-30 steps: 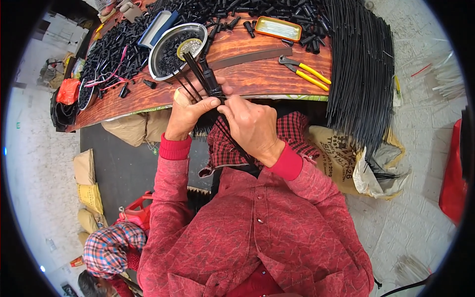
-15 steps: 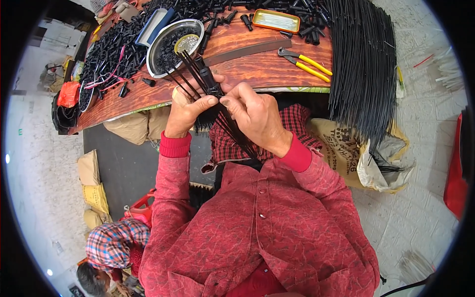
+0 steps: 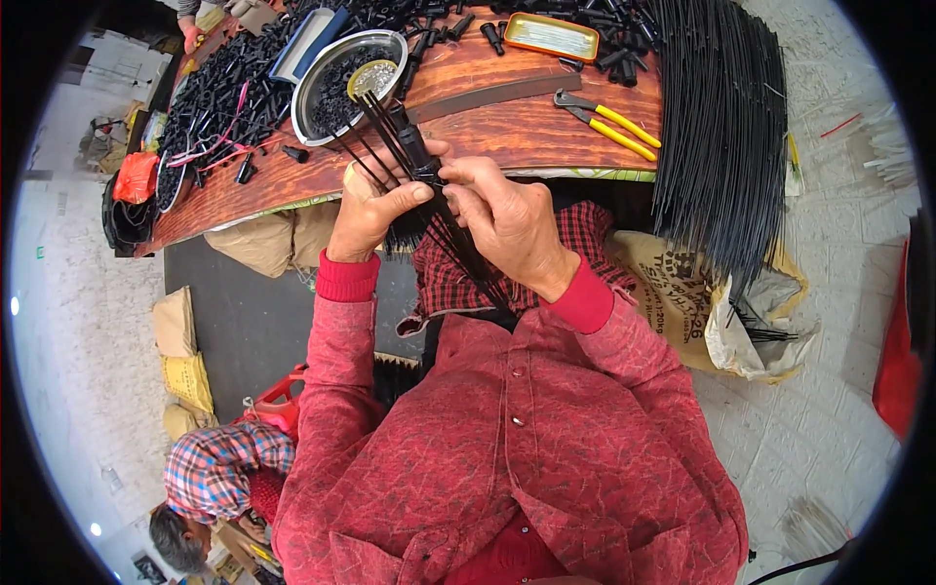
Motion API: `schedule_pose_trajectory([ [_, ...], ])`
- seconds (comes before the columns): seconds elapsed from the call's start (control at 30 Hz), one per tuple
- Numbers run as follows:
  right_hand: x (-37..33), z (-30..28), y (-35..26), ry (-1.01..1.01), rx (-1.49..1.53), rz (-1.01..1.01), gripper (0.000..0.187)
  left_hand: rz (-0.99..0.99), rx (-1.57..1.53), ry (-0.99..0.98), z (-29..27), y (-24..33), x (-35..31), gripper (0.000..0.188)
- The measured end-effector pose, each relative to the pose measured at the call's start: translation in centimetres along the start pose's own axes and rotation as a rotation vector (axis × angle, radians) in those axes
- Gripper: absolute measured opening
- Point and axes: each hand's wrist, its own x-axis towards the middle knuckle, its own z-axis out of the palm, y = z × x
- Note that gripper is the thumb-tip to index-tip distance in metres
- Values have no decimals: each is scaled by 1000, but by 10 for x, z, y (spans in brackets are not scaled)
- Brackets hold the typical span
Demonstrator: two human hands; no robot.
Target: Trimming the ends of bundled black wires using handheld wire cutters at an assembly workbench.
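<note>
A black plastic umbrella runner (image 3: 413,146) with thin black ribs (image 3: 468,255) around its collar is held at the table's near edge. My left hand (image 3: 359,216) supports it, fingers behind and thumb extended in front. Several ribs pass up between the left fingers, and others slant down toward my lap. My right hand (image 3: 522,226) is closed, its thumb and fingertips pinched together at the right side of the collar. Whatever lies between those fingertips is hidden. A pale wrap covers part of a left finger.
A steel bowl (image 3: 300,107) of small black parts stands beyond my hands. Yellow-handled pincers (image 3: 612,127), a yellow tin (image 3: 552,37) of pins and heaped black runners (image 3: 216,122) lie on the table (image 3: 478,122). Long black rods (image 3: 720,127) overhang its right side. A person (image 3: 219,478) works lower left.
My right fingertips have shifted slightly right at the collar. The left thumb has lifted a little while the hold stays. At the upper left, another person's hand has come into view.
</note>
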Motion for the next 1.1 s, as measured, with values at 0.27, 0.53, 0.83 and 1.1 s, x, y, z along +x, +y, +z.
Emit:
schedule_pose_trajectory([
  [0.27, 6, -2, 9, 57, -31, -156, 14, -6, 46, -28, -1, -3, 1, 44],
  [0.53, 4, 4, 6, 62, 142, 208, 8, -76, 20, 1, 4, -3, 3, 45],
  [0.83, -14, 7, 17, 26, 240, 223, 18, -58, 7, 52, 10, -4, 3, 41],
  [1.1, -11, 5, 15, -56, 148, 374, 10, -64, 39, 111, 6, -14, 1, 43],
])
